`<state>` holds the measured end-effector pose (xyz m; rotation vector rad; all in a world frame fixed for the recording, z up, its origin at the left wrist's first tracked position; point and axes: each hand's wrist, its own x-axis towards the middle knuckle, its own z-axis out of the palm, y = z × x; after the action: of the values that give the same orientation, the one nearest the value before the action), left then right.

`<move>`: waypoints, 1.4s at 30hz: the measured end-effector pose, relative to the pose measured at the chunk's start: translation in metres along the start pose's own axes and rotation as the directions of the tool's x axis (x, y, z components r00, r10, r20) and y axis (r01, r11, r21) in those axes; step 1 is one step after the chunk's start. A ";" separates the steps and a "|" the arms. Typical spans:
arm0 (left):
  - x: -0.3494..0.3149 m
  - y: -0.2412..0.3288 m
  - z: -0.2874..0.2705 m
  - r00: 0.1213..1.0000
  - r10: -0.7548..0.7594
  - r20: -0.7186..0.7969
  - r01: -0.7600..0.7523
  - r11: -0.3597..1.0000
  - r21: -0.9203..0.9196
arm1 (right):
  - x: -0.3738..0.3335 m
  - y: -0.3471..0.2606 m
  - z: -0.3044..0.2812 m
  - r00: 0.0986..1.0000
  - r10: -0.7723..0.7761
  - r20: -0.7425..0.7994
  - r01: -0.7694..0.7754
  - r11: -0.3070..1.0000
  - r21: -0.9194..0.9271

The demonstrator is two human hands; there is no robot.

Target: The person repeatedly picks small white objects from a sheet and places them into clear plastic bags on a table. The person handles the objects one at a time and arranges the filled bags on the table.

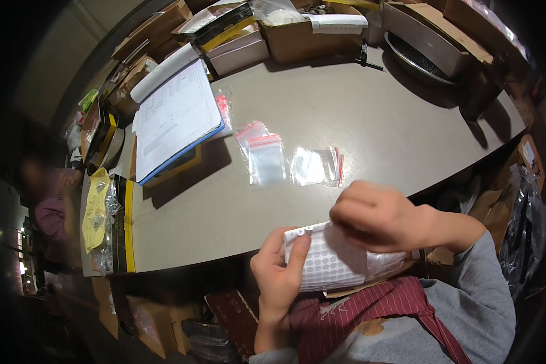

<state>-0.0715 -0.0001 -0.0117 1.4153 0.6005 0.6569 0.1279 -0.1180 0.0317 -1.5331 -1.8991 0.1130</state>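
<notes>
A sheet of small round stickers (329,262) is held at the front of the table, close to my body. My left hand (279,267) grips its left edge, thumb on top and fingers beneath. Over the sheet's upper right part hovers my right hand (379,215), its fingers curled together and slightly blurred. Whatever those fingers may pinch is hidden. Beyond my hands lie clear zip bags with red strips: a small stack (266,161) and another bag (315,166) to its right.
A clipboard with papers (179,115) leans on a box at the left. Near it lies a yellow note (95,209) over bagged parts. Cardboard boxes (312,42) line the back, with a dark round tray (421,60) at the right. Another person (53,203) sits far left.
</notes>
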 end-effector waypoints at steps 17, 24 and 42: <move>0.028 0.011 -0.023 0.991 0.133 -0.036 -0.135 0.986 -0.100 | 0.070 0.093 -0.026 0.814 0.533 0.231 -0.559 0.827 0.061; 0.035 0.003 -0.036 0.993 0.112 -0.031 -0.113 0.993 -0.035 | 0.088 0.120 -0.027 0.815 0.559 0.150 -0.474 0.793 -0.381; 0.039 0.003 -0.032 0.993 0.121 -0.018 -0.122 0.988 -0.099 | 0.040 0.167 -0.054 0.841 0.506 -0.193 -0.527 0.682 -0.507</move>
<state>-0.0684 0.0503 -0.0103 1.3628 0.4867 0.7822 0.2940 -0.0505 0.0130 -2.4250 -1.4650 -0.2322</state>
